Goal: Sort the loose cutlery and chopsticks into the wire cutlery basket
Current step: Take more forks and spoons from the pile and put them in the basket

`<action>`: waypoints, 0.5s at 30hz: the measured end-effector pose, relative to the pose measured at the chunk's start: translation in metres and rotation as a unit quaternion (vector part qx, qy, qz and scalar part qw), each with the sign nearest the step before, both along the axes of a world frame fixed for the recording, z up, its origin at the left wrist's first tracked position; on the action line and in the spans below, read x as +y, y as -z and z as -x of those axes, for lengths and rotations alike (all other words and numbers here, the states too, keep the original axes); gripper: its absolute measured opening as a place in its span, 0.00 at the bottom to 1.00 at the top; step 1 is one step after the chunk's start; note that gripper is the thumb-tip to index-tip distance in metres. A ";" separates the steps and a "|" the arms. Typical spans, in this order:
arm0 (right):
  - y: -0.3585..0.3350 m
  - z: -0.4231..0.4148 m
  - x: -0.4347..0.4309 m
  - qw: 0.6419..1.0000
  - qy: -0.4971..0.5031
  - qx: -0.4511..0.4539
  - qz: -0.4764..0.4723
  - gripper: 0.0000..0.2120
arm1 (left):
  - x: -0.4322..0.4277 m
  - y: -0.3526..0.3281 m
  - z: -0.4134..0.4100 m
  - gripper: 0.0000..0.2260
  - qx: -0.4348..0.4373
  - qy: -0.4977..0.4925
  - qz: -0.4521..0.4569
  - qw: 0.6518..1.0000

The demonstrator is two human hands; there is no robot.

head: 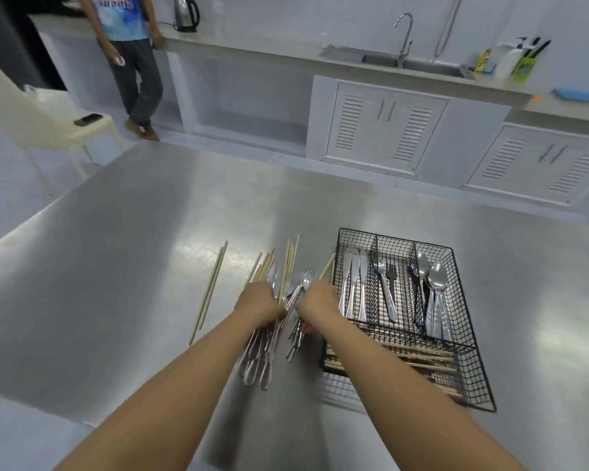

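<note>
Two hands: both work the loose pile on the steel tabletop (157,212), just left of the basket (470,338).
Left hand (259,300): closed around a bundle of metal cutlery (261,351), the handles trailing back beneath the wrist toward the near edge.
Right hand (318,298): curled down over the forks (306,278) in the pile; fingers are hidden, so whether it grips one cannot be told.
Pile: chopsticks (288,263) fan out toward the far edge behind both hands, tangled with the forks; one pair (208,294) lies apart, to the left.
Basket: sits by the right side of the tabletop. Knives (353,283) fill the left slot, a fork and spoon (386,287) the middle, spoons (434,294) the right. The crosswise section at the near end holds chopsticks already sorted.
Stage: by this view, sorting is partly done, with most chopsticks and a handful of metal pieces left outside.
Risk: the left bundle looks loosely held and could splay or slip, clattering onto the steel. Forks pulled from the tangle may drag chopsticks along and roll them toward the edge. A tine or stick tip could also snag in the wire mesh on the way in.
Background: a person (130,59) stands by the far counter.
</note>
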State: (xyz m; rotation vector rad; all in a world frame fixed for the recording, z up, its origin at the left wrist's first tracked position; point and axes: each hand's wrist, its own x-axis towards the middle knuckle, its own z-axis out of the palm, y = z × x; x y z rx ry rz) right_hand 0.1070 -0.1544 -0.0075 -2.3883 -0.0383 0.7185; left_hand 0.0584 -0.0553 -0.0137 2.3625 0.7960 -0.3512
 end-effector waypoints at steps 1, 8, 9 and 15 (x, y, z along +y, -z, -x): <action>0.001 0.001 0.004 0.999 -0.005 -0.027 0.016 0.06 | 0.003 0.001 -0.002 0.13 -0.002 -0.010 0.023 1.000; 0.005 0.002 0.008 0.998 0.047 -0.020 0.027 0.03 | 0.025 -0.001 -0.001 0.05 -0.022 -0.086 0.197 0.976; 0.001 0.002 0.009 0.998 0.058 -0.007 0.025 0.01 | 0.029 -0.001 -0.002 0.07 -0.025 -0.098 0.215 0.971; -0.007 -0.004 0.003 0.991 0.108 0.064 -0.033 0.05 | 0.037 -0.002 -0.002 0.07 -0.022 -0.089 0.169 0.981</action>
